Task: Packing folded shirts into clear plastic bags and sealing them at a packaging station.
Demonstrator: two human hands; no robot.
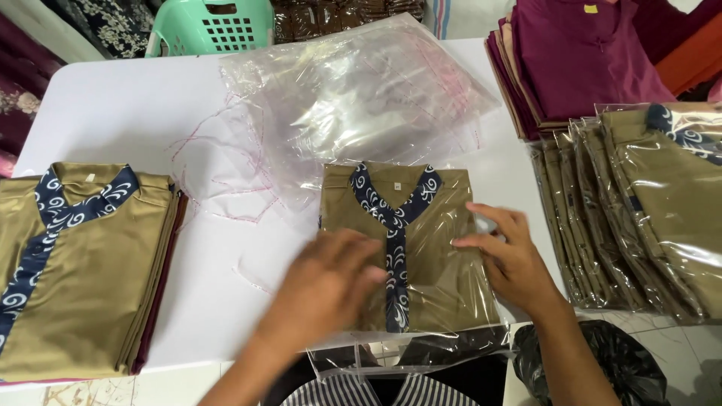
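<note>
Two hands press flat on one folded tan shirt [440, 256] inside its clear bag [421, 349].
Both hands lie right on the shirt at the near edge of the white desk [120, 105]: the left hand [323, 289] on its left half, the right hand [511, 259] on its right edge, each grip spread and holding nothing. The shirt's long side runs away from the person, and the bag's open end hangs over the edge.
</note>
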